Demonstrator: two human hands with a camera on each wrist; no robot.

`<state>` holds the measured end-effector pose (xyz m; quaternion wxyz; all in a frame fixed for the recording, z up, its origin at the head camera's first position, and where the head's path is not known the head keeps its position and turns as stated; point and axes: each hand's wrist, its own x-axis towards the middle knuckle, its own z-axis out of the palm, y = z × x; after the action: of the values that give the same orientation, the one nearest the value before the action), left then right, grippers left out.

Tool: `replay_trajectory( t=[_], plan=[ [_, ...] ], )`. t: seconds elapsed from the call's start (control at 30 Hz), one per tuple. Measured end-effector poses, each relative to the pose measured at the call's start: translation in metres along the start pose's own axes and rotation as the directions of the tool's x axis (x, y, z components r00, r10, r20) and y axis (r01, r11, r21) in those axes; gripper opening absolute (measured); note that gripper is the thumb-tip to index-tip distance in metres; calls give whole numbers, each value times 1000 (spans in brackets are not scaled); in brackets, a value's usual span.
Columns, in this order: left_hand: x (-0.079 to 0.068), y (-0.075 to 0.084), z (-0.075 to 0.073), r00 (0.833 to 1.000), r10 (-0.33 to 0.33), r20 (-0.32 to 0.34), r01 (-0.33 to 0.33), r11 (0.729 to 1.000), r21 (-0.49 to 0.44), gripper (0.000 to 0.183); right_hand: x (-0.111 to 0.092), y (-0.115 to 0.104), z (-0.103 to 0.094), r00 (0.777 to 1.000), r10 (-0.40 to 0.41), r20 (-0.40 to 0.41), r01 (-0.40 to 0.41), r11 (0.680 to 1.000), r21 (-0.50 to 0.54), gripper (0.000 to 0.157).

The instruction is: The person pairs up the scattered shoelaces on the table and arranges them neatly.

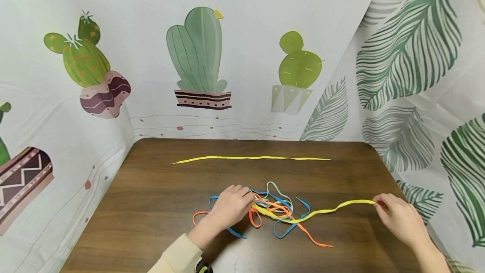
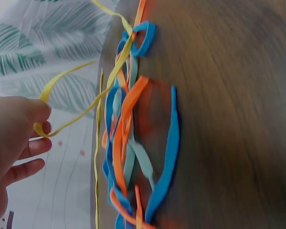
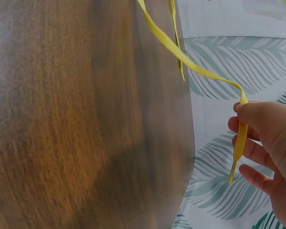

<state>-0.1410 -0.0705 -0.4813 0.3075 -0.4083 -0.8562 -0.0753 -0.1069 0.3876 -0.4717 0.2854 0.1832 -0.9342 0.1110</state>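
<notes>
- Backdrop cloth (image 1: 242,75) printed with cacti and leaves hangs behind the table and down both sides.
- Table (image 1: 151,222): dark wood, rounded far corners.
- Left hand (image 1: 232,206) rests on the left part of the lace tangle, near the front edge, about mid-width. In the left wrist view thumb and forefinger pinch a yellow lace, other fingers loosely curled.
- Tangle of laces (image 1: 278,212): blue, orange, pale green strands knotted loosely, flat on the table between the hands. One orange end trails toward the front edge.
- Straight yellow lace (image 1: 250,158) lies alone near the back edge, parallel to it, well apart from the tangle.
- Held yellow lace (image 1: 329,210) runs from the tangle rightward, lifted off the wood toward the right edge.
- Right hand (image 1: 398,218) is at the right edge, front half. Thumb and forefinger pinch the lace end; the tip hangs below the fingers (image 3: 257,148) in the right wrist view.
</notes>
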Motion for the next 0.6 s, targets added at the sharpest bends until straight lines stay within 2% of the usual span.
replay_trajectory(
  t=[0.23,0.4,0.6],
  plan=[
    [-12,-23,-8,997,-26,-78,26,1000,-2,11,6,-2,5,998,-58,-2,58,998,9,26],
    [-21,-36,-17,994,-97,-51,96,995,-17,9,13,-3,11,995,-102,9,102,995,13,25],
    [-30,-49,-24,985,-161,-55,159,987,-35,10,22,-6,16,995,-97,30,97,995,8,28]
  ],
)
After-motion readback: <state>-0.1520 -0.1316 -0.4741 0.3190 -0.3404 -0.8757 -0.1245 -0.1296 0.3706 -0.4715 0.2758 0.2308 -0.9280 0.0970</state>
